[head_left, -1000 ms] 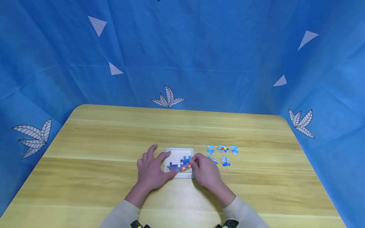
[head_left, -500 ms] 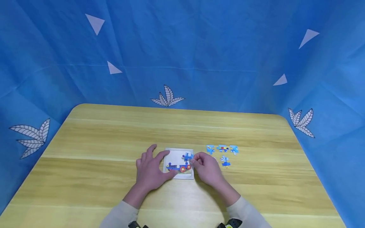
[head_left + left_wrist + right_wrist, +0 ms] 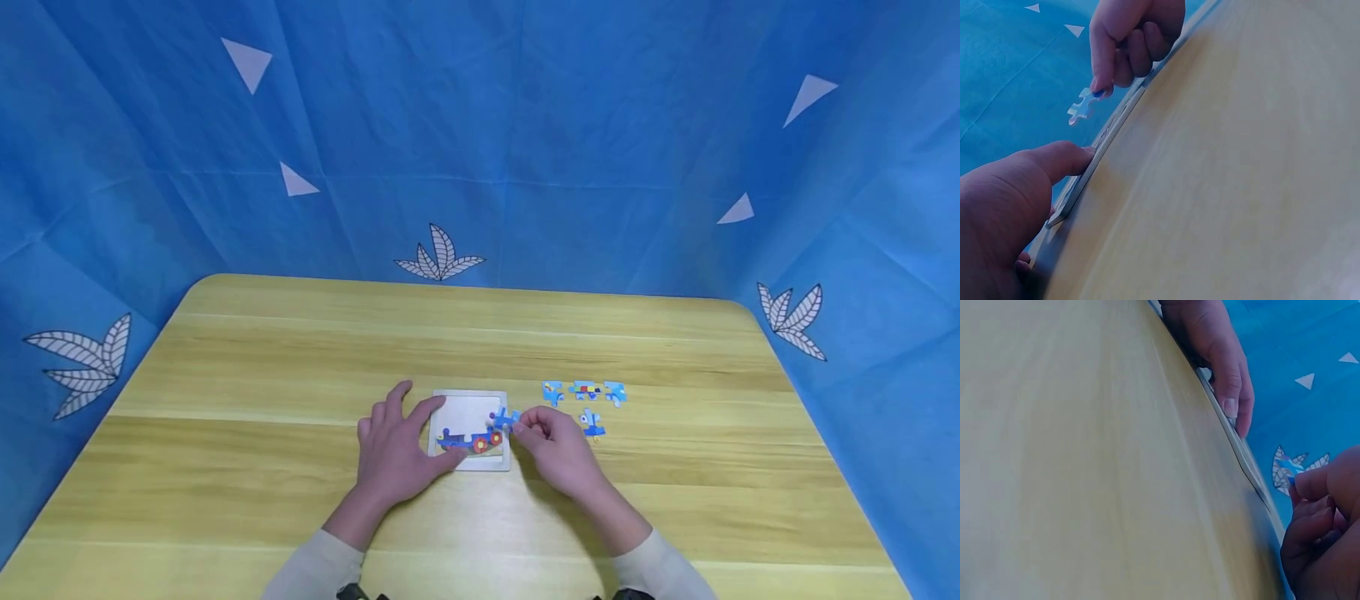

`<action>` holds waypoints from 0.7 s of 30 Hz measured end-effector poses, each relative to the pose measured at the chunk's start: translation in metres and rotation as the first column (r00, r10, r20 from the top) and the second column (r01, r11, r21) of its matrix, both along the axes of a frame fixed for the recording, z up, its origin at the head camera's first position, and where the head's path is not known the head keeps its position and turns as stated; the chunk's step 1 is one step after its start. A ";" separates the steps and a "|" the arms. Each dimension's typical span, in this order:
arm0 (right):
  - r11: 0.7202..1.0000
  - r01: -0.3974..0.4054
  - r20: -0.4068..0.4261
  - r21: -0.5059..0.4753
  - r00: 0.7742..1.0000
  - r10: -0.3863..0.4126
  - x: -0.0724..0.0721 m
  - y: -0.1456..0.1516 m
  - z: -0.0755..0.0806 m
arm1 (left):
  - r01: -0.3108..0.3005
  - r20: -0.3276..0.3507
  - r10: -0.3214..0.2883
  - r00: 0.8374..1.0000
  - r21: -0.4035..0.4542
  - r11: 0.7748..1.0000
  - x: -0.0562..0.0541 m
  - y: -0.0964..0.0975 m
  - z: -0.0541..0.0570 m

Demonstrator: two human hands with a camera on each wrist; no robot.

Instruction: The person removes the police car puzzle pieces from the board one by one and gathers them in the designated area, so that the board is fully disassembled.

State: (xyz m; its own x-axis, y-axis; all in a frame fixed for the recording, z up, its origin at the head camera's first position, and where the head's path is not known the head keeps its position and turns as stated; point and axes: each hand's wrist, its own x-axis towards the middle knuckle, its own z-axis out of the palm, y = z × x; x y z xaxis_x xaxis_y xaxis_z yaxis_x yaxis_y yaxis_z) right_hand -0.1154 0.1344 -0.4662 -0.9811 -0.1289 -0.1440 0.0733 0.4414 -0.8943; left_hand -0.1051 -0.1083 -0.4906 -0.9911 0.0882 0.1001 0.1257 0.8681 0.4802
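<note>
My right hand (image 3: 557,446) pinches a blue jigsaw piece (image 3: 505,419) between thumb and fingertips, over the right edge of a white-rimmed puzzle tray (image 3: 468,392). In the left wrist view this jigsaw piece (image 3: 1082,107) hangs raised above the tray. Along the tray's lower part lie joined pieces (image 3: 480,443) with a blue vehicle and red wheels. My left hand (image 3: 401,450) is spread at the tray's left side, index finger near the upper left corner. Its thumb (image 3: 1066,159) presses on the near rim in the left wrist view.
Right of the tray, a row of loose jigsaw pieces (image 3: 587,390) lies on the wooden table (image 3: 337,333). Another loose piece with a bird-like print (image 3: 592,423) is just in front of that row. A blue patterned cloth (image 3: 525,150) hangs behind the table.
The pinched piece has moved from above the joined pieces out to the tray's right edge, turning a little. My right hand has shifted right, covering one loose piece. My left hand has stayed nearly still.
</note>
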 end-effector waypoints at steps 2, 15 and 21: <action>1.000 0.002 0.007 -0.006 1.000 -0.002 0.002 0.003 0.002 | 0.001 -0.011 -0.001 1.000 0.007 1.000 0.000 0.000 0.000; 0.996 0.069 0.046 -0.064 0.997 -0.066 0.007 0.038 0.010 | -0.002 0.000 0.002 1.000 0.007 1.000 0.000 0.001 0.001; 0.995 0.096 0.050 -0.031 0.994 -0.095 0.009 0.065 0.014 | 0.000 0.006 0.000 1.000 0.004 1.000 0.001 0.001 0.001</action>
